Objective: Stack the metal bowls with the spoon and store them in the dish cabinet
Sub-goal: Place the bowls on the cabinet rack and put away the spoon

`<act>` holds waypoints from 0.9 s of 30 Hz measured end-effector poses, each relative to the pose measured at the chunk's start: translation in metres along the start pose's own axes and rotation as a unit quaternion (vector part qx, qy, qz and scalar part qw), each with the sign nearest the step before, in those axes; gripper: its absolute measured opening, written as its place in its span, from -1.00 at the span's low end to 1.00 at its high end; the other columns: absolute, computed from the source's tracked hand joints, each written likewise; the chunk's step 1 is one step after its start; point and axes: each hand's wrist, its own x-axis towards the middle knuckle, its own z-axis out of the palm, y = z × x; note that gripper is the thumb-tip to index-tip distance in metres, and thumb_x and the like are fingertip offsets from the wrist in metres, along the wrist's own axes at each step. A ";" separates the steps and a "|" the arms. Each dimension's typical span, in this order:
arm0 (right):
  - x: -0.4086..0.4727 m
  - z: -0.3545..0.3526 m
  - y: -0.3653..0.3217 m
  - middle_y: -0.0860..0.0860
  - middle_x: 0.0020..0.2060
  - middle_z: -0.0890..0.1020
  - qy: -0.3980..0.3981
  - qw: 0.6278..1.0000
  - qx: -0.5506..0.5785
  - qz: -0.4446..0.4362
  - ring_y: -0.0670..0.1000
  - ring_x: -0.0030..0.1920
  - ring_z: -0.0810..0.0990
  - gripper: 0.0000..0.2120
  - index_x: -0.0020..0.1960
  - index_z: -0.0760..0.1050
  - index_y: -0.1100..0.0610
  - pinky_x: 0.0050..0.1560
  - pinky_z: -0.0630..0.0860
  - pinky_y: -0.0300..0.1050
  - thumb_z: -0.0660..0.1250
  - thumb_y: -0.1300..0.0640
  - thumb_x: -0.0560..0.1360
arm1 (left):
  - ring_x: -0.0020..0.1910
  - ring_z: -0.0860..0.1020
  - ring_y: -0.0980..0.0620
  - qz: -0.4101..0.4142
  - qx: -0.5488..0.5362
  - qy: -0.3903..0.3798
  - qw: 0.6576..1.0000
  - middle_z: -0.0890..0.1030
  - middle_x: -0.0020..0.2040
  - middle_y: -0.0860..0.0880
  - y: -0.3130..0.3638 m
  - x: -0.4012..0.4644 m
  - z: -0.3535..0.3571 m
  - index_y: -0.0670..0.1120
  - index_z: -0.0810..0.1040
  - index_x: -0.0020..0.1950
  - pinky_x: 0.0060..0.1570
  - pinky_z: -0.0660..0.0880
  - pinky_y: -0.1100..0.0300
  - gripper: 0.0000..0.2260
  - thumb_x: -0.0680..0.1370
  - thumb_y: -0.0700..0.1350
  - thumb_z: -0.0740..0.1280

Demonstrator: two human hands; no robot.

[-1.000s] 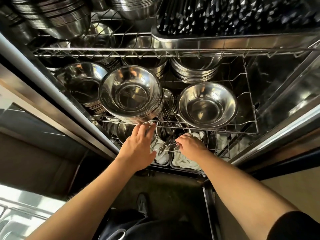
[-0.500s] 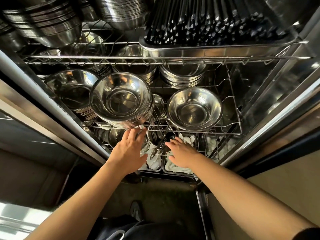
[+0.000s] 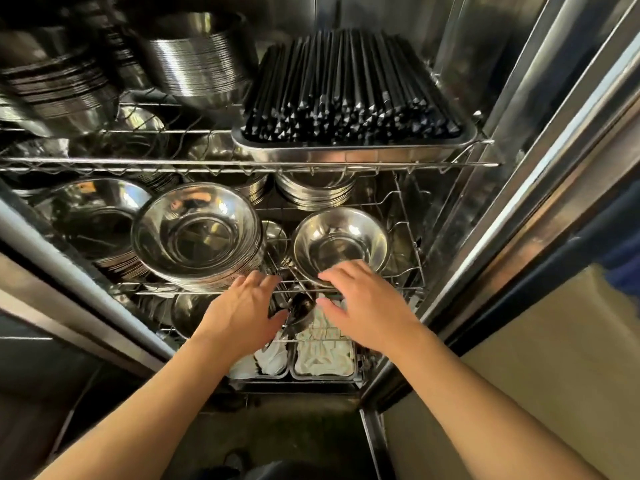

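Note:
A tall stack of metal bowls [image 3: 195, 233] sits at the front of the middle wire shelf [image 3: 194, 292] in the dish cabinet. To its right stands a single metal bowl [image 3: 341, 242]. A dark metal spoon [image 3: 300, 309] lies tilted through the shelf's front wires between my hands. My left hand [image 3: 242, 313] rests open just below the stack's near edge, thumb close to the spoon. My right hand [image 3: 367, 306] is spread open, fingertips at the single bowl's near rim. Neither hand holds anything.
More bowl stacks [image 3: 93, 216] fill the shelf's left and back. The upper shelf carries a steel tray of black chopsticks [image 3: 349, 98] and stacked bowls [image 3: 197, 67]. Trays of white cloths [image 3: 323, 355] sit on the lower shelf. The cabinet's steel door frame [image 3: 519, 188] runs along the right.
My right hand has moved up and right from the spoon to the single bowl's near rim, fingers spreading. My left hand stays under the stack. The view has tilted upward.

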 end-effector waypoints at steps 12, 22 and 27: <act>0.023 -0.018 0.050 0.12 0.66 -0.14 -0.115 0.963 -0.016 0.243 0.18 0.63 -0.19 0.28 0.66 -0.12 0.03 0.55 0.01 0.23 0.46 -0.50 0.22 | 0.60 -0.19 -0.10 0.030 0.057 -0.054 0.996 -0.15 0.64 -0.08 0.031 0.052 0.007 0.06 -0.26 0.61 0.49 0.11 -0.17 0.02 0.34 0.61 -0.04; 0.029 -0.002 0.052 0.11 0.66 -0.10 -0.123 0.950 -0.001 0.286 0.13 0.64 -0.03 0.34 0.67 -0.13 0.06 0.53 0.15 0.19 0.46 -0.53 0.18 | 0.60 -0.18 -0.05 0.031 -0.027 -0.041 0.998 -0.10 0.65 -0.04 0.022 0.060 0.025 0.04 0.13 0.60 0.52 0.04 -0.16 -0.23 0.51 0.43 0.09; 0.030 0.006 0.046 0.13 0.66 -0.05 -0.123 0.953 0.001 0.277 0.14 0.64 0.01 0.35 0.66 -0.09 0.10 0.53 0.13 0.16 0.45 -0.54 0.18 | 0.60 -0.17 -0.06 0.024 -0.043 -0.041 0.998 -0.04 0.64 -0.07 0.017 0.053 0.021 0.00 0.19 0.58 0.50 0.09 -0.12 -0.33 0.57 0.32 0.14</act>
